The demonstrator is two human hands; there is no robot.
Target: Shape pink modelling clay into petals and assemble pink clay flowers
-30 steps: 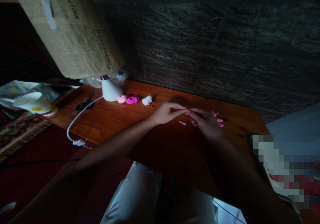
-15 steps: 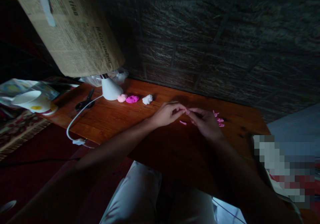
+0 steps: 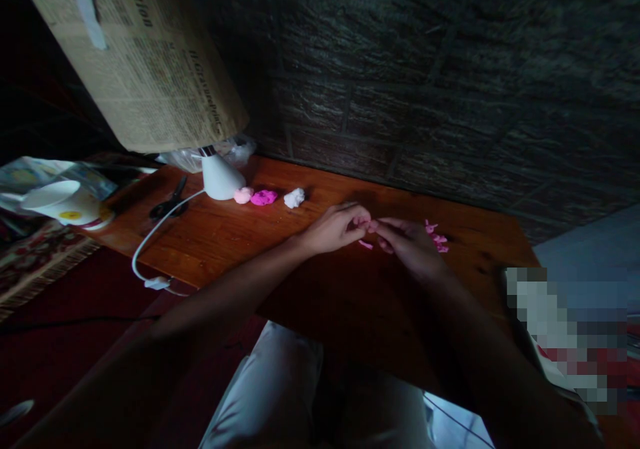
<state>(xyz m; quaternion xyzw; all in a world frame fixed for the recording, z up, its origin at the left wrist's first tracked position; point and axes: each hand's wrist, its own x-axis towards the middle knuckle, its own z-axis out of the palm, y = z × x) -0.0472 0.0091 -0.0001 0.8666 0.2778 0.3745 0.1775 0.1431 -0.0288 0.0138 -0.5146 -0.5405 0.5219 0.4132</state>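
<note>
My left hand [image 3: 336,227] and my right hand [image 3: 407,242] meet above the wooden table [image 3: 240,235], thumbs and fingertips pinched together. Whatever sits between the fingertips is too small and dark to make out. A short pink strip of clay [image 3: 365,244] lies on the table just under my hands. Beyond my right hand is a small heap of pink clay pieces [image 3: 440,240]. Left of my hands, in a row, lie a white lump of clay [image 3: 295,198], a magenta lump [image 3: 264,197] and a pale pink lump [image 3: 243,195].
A lamp with a white base [image 3: 223,179] and newsprint shade [image 3: 165,69] stands at the back left, its white cord [image 3: 145,242] hanging over the edge. Black scissors [image 3: 169,205] and a paper cup [image 3: 60,199] are farther left. A dark brick wall [image 3: 400,102] borders the table.
My fingertips have shifted slightly against each other, with the left fingers more curled and the right fingertips a little lower. The clay lumps and pieces stay in place.
</note>
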